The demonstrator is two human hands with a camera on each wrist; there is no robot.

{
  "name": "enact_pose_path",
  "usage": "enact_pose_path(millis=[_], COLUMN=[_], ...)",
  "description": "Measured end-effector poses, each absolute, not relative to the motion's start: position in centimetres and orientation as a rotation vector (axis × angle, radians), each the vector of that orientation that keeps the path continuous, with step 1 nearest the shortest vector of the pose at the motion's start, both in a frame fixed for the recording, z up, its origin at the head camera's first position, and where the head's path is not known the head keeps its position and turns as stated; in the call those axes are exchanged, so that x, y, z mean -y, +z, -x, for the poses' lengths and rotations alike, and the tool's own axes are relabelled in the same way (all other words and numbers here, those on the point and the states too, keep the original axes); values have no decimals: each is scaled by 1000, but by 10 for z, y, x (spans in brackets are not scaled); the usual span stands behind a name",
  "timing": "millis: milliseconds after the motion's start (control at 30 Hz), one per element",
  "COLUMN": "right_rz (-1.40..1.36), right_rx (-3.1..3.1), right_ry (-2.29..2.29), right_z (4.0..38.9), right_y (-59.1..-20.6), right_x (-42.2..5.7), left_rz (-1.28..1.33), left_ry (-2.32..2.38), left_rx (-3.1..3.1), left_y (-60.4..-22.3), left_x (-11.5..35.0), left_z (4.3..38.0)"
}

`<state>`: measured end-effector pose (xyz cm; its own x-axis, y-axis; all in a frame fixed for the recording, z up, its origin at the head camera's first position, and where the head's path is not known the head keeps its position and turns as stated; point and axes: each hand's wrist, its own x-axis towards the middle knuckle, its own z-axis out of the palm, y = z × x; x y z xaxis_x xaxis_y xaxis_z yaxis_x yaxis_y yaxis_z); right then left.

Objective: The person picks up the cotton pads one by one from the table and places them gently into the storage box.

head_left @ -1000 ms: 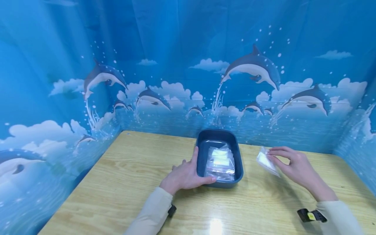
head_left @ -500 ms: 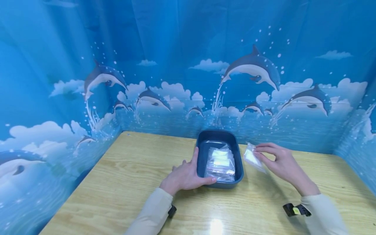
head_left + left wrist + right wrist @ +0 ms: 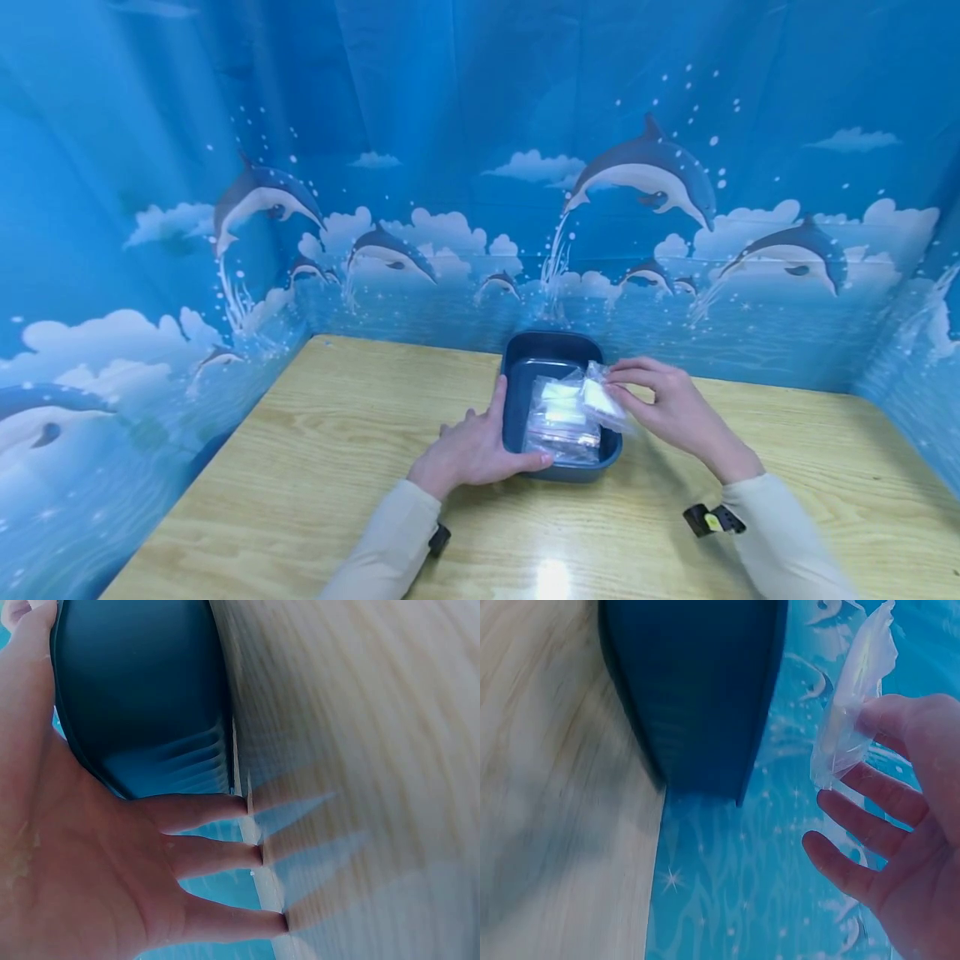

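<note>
A dark blue plastic bin (image 3: 513, 425) stands near the table's back edge. Several clear zip bags (image 3: 558, 421) with white contents lie inside it. My left hand (image 3: 472, 450) rests at the bin's near left corner, thumb along the near rim. Its other fingers (image 3: 217, 851) stretch straight down beside the wall, tips at the tabletop. Between thumb and index finger, my right hand (image 3: 675, 412) pinches another small clear zip bag (image 3: 847, 712) with white contents. That bag hangs tilted over the bin's right rim, overlapping the pile in the head view; its other fingers are loosely spread.
A light wood table (image 3: 360, 408) carries the bin. Behind and on both sides hangs a blue curtain (image 3: 450, 167) printed with dolphins, meeting the table's back edge just past the bin.
My right hand has moved left with the pinched zip bag, from the table right of the bin to over its right rim. The left hand and the bin have stayed put.
</note>
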<state>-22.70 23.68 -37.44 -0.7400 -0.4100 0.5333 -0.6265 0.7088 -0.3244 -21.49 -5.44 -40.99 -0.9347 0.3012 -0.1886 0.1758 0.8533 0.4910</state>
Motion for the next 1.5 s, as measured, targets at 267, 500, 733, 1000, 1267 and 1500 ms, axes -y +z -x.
enact_pose_path(millis=[267,500,733,1000,1267,1500], right_rz=[-860,-919,-914,-866,-867,-855], right_rx=[2591,2654,2824,2988,3018,3026], right_ry=[624,491,295,123,13,7], right_z=[244,255,256,253,256,260], right_y=[-382,-388,-388,-385,-388,-392], right_x=[-216,-206,-200,-187,-175,-170], left_rz=[-360,-366,-373,-365,-368,-374], left_ry=[694,686,701,690,693,683], left_rx=[-2770,-2767,-2766,-2764,-2762,-2762], left_y=[-410,-411,-410,-410,-410,-410], left_x=[54,53,53,54,54,55], left_z=[216,215,215,215,216,216])
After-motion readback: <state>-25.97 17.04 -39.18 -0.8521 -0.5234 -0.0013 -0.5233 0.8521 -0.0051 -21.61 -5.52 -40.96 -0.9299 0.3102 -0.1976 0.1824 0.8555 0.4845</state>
